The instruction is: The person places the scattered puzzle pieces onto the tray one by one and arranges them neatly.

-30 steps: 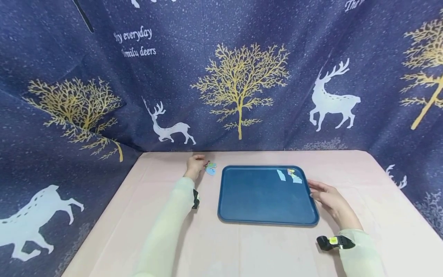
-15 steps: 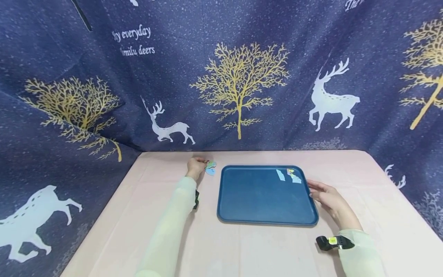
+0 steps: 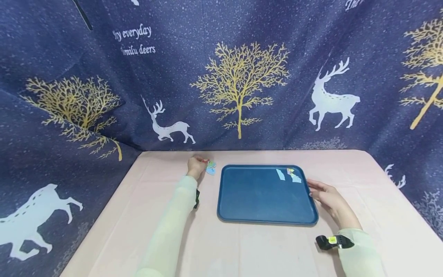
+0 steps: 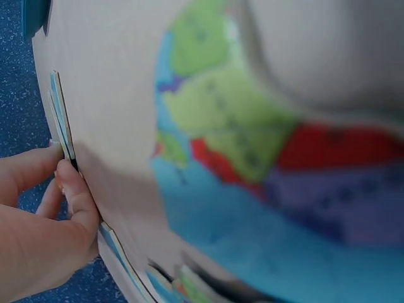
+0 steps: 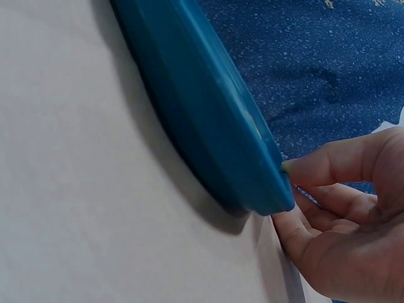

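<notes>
Near the table's back left, my left hand (image 3: 196, 167) pinches at thin map puzzle pieces (image 3: 210, 168) coloured blue and green, with a bit of red at the fingertips. In the left wrist view, thumb and finger of the left hand (image 4: 47, 221) meet at the lower end of a thin piece (image 4: 62, 120) seen edge-on. A large blurred map piece (image 4: 214, 164) in green, red, purple and blue fills the foreground there. At the right, my right hand (image 3: 330, 201) grips the right rim of a dark blue tray (image 3: 266, 200); the right wrist view shows fingertips on its edge.
Light blue and multicoloured map pieces (image 3: 290, 176) lie in the tray's far right corner. More pieces (image 4: 189, 287) show low in the left wrist view. A dark blue curtain (image 3: 263, 77) with deer and trees hangs behind the pink table (image 3: 214, 246).
The left hand has shifted slightly at the pieces, and a red part now shows by its fingertips. The right hand and the tray stay in place.
</notes>
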Tool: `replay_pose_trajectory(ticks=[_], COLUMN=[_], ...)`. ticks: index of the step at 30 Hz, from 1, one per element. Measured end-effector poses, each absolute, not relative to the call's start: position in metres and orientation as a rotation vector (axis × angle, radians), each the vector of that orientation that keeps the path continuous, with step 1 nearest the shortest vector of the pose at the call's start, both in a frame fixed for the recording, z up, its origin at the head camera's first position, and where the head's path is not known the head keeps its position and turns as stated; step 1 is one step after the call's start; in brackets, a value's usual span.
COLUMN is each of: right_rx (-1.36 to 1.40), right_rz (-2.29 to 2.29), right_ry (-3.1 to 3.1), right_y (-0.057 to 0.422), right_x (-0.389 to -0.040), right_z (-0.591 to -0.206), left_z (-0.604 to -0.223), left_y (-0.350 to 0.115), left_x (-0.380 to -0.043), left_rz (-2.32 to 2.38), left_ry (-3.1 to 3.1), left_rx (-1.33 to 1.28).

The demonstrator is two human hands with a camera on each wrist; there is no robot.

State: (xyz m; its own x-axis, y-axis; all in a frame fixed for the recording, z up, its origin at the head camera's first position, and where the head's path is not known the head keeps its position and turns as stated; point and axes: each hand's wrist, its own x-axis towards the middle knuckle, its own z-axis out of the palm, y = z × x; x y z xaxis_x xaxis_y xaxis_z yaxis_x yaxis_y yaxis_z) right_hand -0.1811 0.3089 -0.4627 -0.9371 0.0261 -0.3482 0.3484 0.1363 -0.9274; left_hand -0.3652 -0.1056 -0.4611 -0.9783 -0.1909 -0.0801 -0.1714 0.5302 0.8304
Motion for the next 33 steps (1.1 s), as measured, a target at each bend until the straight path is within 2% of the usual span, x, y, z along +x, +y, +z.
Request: replay_pose_trajectory(ticks=[14,23,33], right_rx=[0.319,0.334,0.339], right_rz=[-1.877,-1.868,-1.899], right_ry=[2.18,2.194,2.181], right_y=[0.31,0.311,0.312], right_x=[-0.181,-0.181,-0.181], right_z=[-0.467,-0.465,-0.467], left_z=[-0.462,-0.454,-0.448], left_y=[-0.106,-0.097,-0.08], left_x=[-0.361,-0.363,-0.364], left_rz=[-1.607,-1.95,-2.12], left_ry=[-2.542,-2.365,-2.418], left_rx=[0.31,0.238,0.118])
